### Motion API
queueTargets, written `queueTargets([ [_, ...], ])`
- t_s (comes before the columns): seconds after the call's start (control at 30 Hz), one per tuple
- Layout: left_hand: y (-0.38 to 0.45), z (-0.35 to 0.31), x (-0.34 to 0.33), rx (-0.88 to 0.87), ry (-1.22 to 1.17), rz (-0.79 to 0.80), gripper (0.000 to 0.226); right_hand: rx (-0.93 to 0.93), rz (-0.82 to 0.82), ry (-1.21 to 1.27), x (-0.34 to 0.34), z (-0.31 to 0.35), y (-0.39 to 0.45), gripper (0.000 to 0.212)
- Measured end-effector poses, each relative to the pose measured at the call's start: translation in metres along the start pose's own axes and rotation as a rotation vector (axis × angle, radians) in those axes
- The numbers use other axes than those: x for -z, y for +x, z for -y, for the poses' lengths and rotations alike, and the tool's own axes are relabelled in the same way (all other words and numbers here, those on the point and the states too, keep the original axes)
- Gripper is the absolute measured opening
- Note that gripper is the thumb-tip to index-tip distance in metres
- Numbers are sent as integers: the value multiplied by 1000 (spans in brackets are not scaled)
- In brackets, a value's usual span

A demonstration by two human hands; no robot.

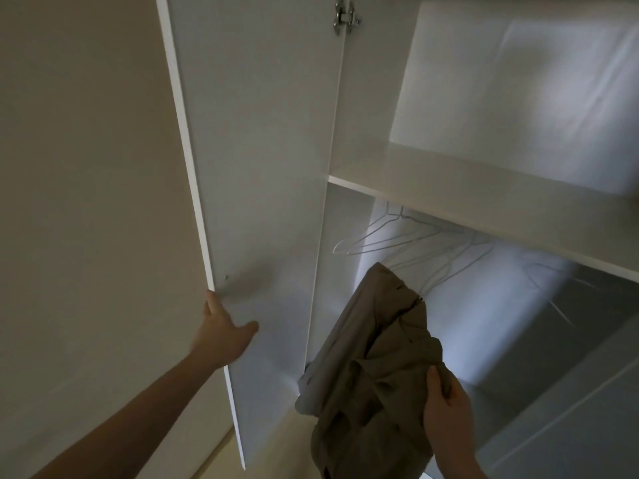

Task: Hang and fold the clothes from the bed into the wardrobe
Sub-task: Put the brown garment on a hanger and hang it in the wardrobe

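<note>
I face the open white wardrobe (349,98). My left hand (221,331) grips the outer edge of its left door (262,167), fingers behind the edge and thumb on the inner face. My right hand (446,413) holds a bunched olive-brown garment (373,357) in front of the hanging compartment. Several white wire hangers (397,236) hang under the shelf (484,202), just above and behind the garment.
A beige wall (86,167) lies to the left of the door. A metal hinge (345,15) sits at the top of the door. The upper compartment (518,81) above the shelf holds nothing visible. A white panel edge (570,392) runs at the lower right.
</note>
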State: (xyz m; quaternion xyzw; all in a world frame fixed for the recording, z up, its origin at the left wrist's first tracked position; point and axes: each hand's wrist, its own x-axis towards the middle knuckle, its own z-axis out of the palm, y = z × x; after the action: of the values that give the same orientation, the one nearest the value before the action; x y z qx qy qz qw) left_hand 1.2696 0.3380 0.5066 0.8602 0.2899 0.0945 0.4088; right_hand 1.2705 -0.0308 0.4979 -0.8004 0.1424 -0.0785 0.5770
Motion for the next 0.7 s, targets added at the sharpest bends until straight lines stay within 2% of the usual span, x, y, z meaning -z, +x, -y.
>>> queueTargets([
  [0.07,-5,-1,-16,37,-34,122,124,-23,-11,-6,-5,-4,-2,39],
  [0.13,-12,-8,-36,25,-41,296,126,-46,-31,1,-8,-8,-3,39],
  [0.23,-16,-40,-55,-137,-83,460,117,-74,-92,20,-8,-11,-5,35],
  [0.5,15,-199,-75,-813,46,452,83,-188,-298,103,11,-18,6,31],
  [0.63,32,-286,-92,-1092,109,443,74,-141,-421,128,21,-34,16,12],
  [0.7,39,-322,-106,-1213,161,419,72,-138,-477,147,27,-40,25,27],
])
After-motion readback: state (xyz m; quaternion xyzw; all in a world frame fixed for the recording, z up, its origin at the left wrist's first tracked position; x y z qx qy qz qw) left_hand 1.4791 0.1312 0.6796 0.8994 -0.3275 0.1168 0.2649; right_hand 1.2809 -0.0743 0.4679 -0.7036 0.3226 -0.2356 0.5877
